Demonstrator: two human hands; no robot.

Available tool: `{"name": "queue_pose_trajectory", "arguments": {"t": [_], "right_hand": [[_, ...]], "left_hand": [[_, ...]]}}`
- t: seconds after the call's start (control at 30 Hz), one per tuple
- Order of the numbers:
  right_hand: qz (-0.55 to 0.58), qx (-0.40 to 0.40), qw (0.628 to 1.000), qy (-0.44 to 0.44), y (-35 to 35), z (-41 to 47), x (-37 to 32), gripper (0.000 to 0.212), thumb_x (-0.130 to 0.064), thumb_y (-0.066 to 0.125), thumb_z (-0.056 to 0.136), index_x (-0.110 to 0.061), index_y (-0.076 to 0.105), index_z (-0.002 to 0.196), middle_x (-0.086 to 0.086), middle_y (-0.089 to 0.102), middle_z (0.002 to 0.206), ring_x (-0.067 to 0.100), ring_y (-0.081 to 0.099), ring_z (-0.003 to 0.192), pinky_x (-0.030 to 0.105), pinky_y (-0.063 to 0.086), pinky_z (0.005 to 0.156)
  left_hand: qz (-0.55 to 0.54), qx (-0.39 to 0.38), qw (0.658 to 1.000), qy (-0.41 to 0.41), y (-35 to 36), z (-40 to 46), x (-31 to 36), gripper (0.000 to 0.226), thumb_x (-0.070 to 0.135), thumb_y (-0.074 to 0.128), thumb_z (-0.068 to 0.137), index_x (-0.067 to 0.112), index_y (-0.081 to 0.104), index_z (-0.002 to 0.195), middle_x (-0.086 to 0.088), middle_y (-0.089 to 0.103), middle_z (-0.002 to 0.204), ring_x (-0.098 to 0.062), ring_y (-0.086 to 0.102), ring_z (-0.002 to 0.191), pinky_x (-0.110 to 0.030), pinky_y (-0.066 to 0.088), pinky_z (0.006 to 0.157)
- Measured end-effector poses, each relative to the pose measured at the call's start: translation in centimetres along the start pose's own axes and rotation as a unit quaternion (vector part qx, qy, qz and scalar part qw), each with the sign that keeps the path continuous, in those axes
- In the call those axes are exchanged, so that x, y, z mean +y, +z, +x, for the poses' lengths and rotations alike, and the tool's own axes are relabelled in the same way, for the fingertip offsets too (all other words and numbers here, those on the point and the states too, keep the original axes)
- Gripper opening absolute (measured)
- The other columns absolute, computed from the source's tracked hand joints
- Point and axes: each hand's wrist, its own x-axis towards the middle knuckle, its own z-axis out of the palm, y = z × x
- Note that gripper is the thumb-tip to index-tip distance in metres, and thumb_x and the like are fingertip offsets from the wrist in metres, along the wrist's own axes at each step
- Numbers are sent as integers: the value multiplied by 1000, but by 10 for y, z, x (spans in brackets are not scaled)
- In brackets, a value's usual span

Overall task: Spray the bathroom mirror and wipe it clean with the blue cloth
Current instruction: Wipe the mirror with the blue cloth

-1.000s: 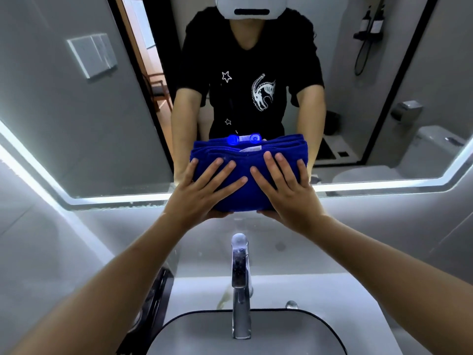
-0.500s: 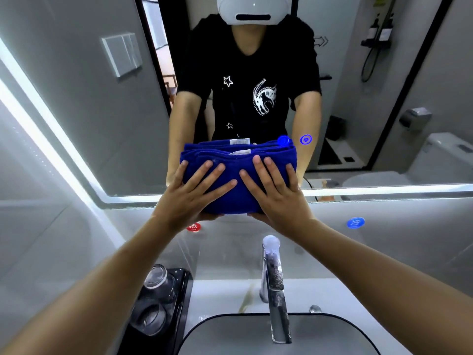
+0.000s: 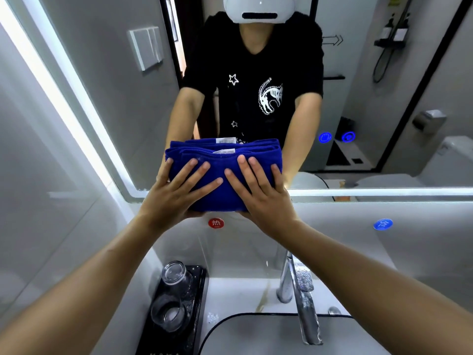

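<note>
A folded blue cloth lies flat against the lower part of the bathroom mirror, just above its lit bottom edge. My left hand presses on the cloth's left half with its fingers straight and spread. On the right half my right hand presses the same way. Both thumbs are hidden under the cloth's lower edge. The mirror reflects the cloth and a person in a black T-shirt. No spray bottle is in view.
A chrome faucet stands below my right forearm over the sink basin. Two upturned glasses sit on a black tray at the left. A red sticker and a blue sticker are on the wall.
Both hands have slid the cloth leftward along the lower mirror, away from the faucet. The view has turned left, bringing the glasses and tray into sight.
</note>
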Motion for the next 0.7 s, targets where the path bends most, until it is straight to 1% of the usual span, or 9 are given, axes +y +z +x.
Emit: {"name": "queue_pose_trajectory", "arguments": {"t": [0.2, 0.33, 0.47, 0.53, 0.63, 0.7], "right_hand": [[5, -2, 1000, -3, 7, 15, -26, 65, -47, 49, 96, -19, 26, 150, 12, 13, 155, 26, 13, 144, 47, 13, 117], [1, -6, 1000, -2, 12, 22, -43, 74, -47, 55, 93, -18, 21, 152, 12, 11, 156, 26, 12, 145, 46, 12, 117], [2, 6, 1000, 1, 13, 32, -56, 74, -42, 59, 92, -19, 22, 152, 12, 18, 155, 25, 13, 144, 46, 13, 117], [4, 5, 1000, -5, 14, 36, -61, 77, -40, 60, 91, -18, 19, 152, 10, 21, 155, 25, 12, 145, 46, 11, 117], [2, -8, 1000, -20, 16, 41, -68, 82, -38, 61, 91, -17, 13, 155, 12, 12, 157, 25, 9, 146, 46, 5, 120], [-1, -13, 1000, -23, 17, 45, -73, 82, -37, 62, 90, -18, 15, 154, 12, 14, 158, 25, 9, 147, 47, 1, 121]], "left_hand": [[13, -11, 1000, 0, -2, -24, -20, 88, 59, 47, 85, 26, 6, 156, -11, -4, 163, -31, -2, 150, -56, 1, 119], [15, -22, 1000, -3, -4, -38, -31, 86, 60, 45, 85, 27, 7, 155, -11, -4, 163, -31, -2, 150, -56, 0, 119], [25, -19, 999, -17, -5, -50, -38, 86, 59, 47, 84, 28, 10, 155, -11, -4, 163, -30, -2, 150, -55, 0, 119], [26, -17, 999, -38, -6, -56, -38, 84, 58, 46, 85, 28, 10, 155, -10, -4, 163, -29, -1, 150, -55, 1, 120], [24, -21, 997, -68, -5, -67, -37, 85, 57, 47, 85, 28, 9, 155, -8, -5, 163, -29, -1, 150, -55, 3, 120], [26, -23, 996, -82, -5, -73, -36, 86, 57, 48, 84, 28, 9, 155, -8, -5, 163, -29, -1, 150, -55, 4, 120]]}}
